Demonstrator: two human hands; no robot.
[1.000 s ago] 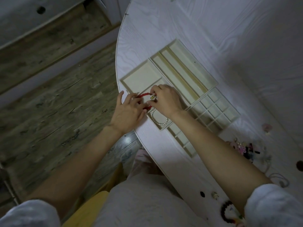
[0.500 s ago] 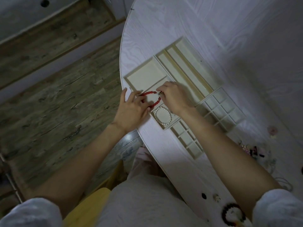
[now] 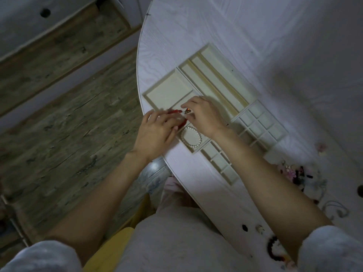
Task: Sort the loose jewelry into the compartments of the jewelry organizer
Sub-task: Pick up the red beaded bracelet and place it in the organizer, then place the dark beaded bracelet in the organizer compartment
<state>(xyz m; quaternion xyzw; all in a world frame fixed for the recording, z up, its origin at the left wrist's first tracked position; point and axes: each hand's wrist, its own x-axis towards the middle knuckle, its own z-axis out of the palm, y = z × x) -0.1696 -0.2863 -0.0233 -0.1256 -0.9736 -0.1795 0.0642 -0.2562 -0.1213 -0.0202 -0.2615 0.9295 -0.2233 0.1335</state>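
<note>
Working spot: your two hands meet over the jewelry organizer point(image 3: 214, 89), at its edge nearest the table rim.
Right hand point(image 3: 206, 116): your thumb and forefinger pinch the small clasp end of the red bead bracelet point(image 3: 176, 111); the other fingers curl loosely.
Left hand point(image 3: 155, 132): your fingers lie fairly straight and a little spread, touching the red beads; motion blur hides the tips, so you cannot tell whether they grip.
Red bead bracelet: it sits over the organizer compartment between the large square one and the one with the pearls, mostly hidden under your hands.
Pearl bracelet point(image 3: 191, 137): it lies coiled in the organizer compartment just beside your right wrist.
In the way: your right forearm crosses the organizer's small-cell grid and covers part of it.
Loose jewelry pile point(image 3: 294, 173): well apart from the organizer, toward your right elbow; single pieces are too blurred to tell.
Dark bead bracelet point(image 3: 273, 248): on the table by your right sleeve, far from the organizer.
Surface: white wood-grain table point(image 3: 196, 26) with a curved edge beside the organizer.
Room: grey plank floor point(image 3: 68, 114) beyond the table edge.
</note>
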